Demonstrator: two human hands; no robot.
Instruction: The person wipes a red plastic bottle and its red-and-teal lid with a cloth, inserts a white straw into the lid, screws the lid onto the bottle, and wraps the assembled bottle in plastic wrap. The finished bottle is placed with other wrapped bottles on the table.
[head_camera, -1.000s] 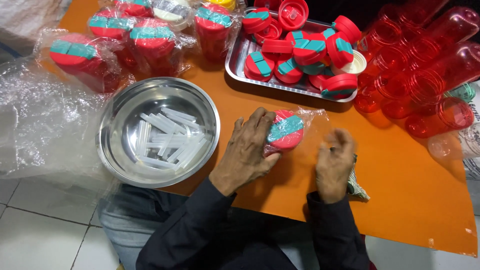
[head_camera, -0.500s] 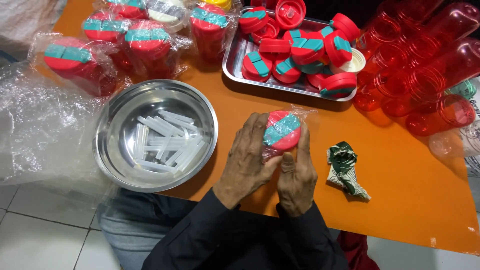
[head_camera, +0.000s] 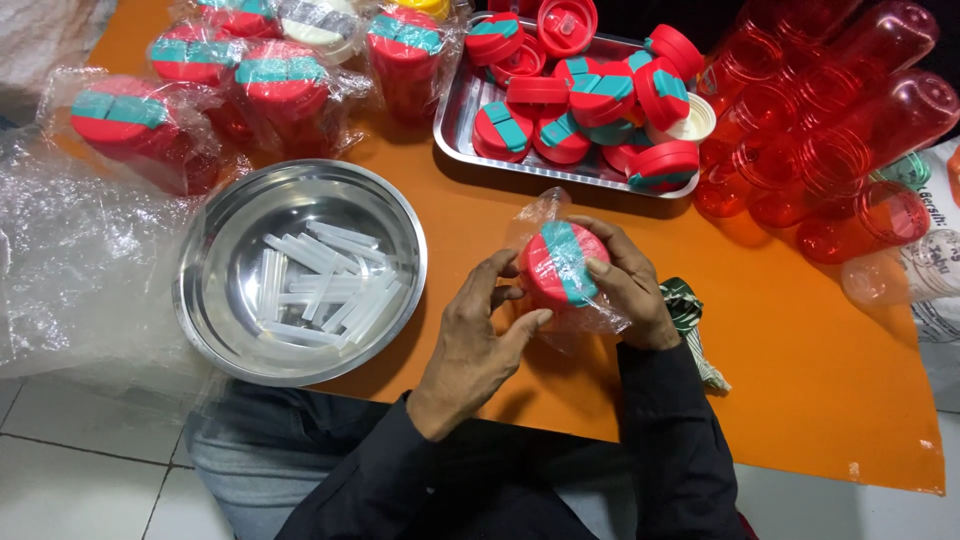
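Observation:
Both hands hold a red bottle with a teal strap on its lid (head_camera: 560, 264), wrapped in a clear plastic bag, upright over the orange table (head_camera: 800, 330). My left hand (head_camera: 478, 340) grips its near left side. My right hand (head_camera: 628, 282) cups its right side, fingers over the lid. A loose flap of the bag sticks up behind the lid.
A round steel bowl (head_camera: 210, 300) with several clear straws lies to the left. A steel tray (head_camera: 455, 120) of red and teal lids sits behind. Bagged bottles (head_camera: 130, 125) stand at far left, bare red bottles (head_camera: 850, 150) at right. A green folded item (head_camera: 690, 310) lies beside my right wrist.
The bagged bottle was lying on the table under my left hand; both hands have come together around it and stood it upright. My right hand left the green item.

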